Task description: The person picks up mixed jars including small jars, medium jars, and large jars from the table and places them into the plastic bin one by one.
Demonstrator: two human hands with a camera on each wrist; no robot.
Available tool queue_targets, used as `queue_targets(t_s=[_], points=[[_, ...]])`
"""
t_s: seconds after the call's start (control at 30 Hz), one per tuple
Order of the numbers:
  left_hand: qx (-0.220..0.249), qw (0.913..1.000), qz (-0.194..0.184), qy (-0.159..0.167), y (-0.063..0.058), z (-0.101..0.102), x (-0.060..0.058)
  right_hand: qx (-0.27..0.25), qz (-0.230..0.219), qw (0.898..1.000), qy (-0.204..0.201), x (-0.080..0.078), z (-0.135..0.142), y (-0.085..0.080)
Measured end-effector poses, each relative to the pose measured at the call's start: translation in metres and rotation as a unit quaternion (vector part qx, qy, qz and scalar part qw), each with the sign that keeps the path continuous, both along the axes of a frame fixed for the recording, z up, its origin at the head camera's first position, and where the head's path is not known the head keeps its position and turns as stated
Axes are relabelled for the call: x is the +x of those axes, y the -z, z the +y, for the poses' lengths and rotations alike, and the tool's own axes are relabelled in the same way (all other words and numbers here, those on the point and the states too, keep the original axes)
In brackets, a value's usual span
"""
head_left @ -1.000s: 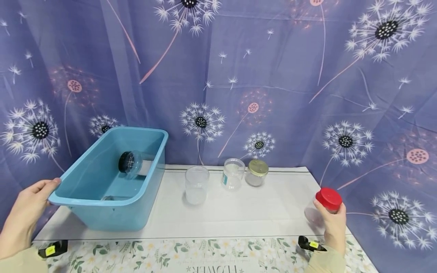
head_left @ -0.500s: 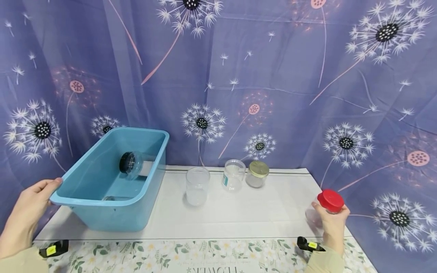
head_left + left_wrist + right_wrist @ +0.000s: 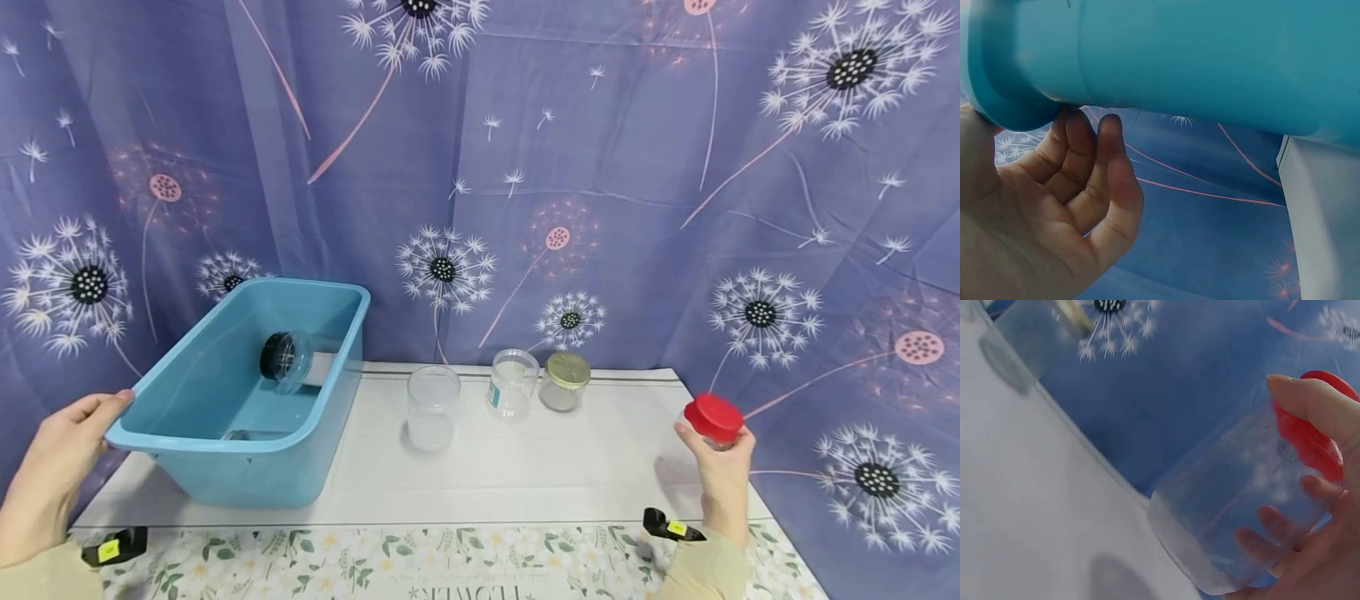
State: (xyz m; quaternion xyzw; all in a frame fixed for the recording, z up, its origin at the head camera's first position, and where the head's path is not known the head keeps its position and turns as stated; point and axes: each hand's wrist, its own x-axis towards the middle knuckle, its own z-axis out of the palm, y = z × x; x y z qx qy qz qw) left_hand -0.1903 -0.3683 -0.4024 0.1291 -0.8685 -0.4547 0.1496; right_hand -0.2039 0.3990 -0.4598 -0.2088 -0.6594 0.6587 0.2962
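At the left, a blue plastic tub (image 3: pixel 247 479) stands on the table, and my left hand (image 3: pixel 63 450) grips its near left corner. Thumb over the rim, curled fingers (image 3: pixel 1079 140) beneath it in the left wrist view. At the right, my right hand (image 3: pixel 723 475) holds a clear jar with a red lid (image 3: pixel 714 418). In the right wrist view the clear jar body (image 3: pixel 1229 500) is tilted, fingers around its far side, and a shadow lies on the table below it. Inside the tub lies a clear jar with a black lid (image 3: pixel 296 360) on its side; another clear item (image 3: pixel 243 435) is mostly hidden.
On the white table cover (image 3: pixel 600 467) stand an open clear jar (image 3: pixel 432 408), a second clear jar with a teal label (image 3: pixel 513 383) and a jar with a gold lid (image 3: pixel 565 382). A purple dandelion curtain (image 3: pixel 480 167) hangs behind and along both sides.
My right hand has raised the red-lidded jar and moved it slightly left and away from me. My left hand and the tub have stayed in place.
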Motion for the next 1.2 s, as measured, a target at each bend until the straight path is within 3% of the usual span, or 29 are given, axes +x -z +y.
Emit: queue_targets(t_s=[0.37,0.6,0.93,1.2], points=[[0.021,0.9997,0.010,0.000,0.001,0.000,0.001,0.070,0.017,0.996,-0.054,-0.008,-0.036,-0.032],[0.018,0.9997,0.016,0.008,0.001,0.000,0.002,0.098,0.014,0.990,-0.102,-0.016,-0.056,-0.043],[0.020,0.9996,0.018,0.011,0.001,0.000,0.001,0.151,0.052,0.973,-0.169,-0.026,-0.088,-0.054],[0.023,0.9996,0.014,0.005,0.001,0.000,0.000,0.188,0.019,0.958,-0.217,-0.031,-0.114,-0.059]])
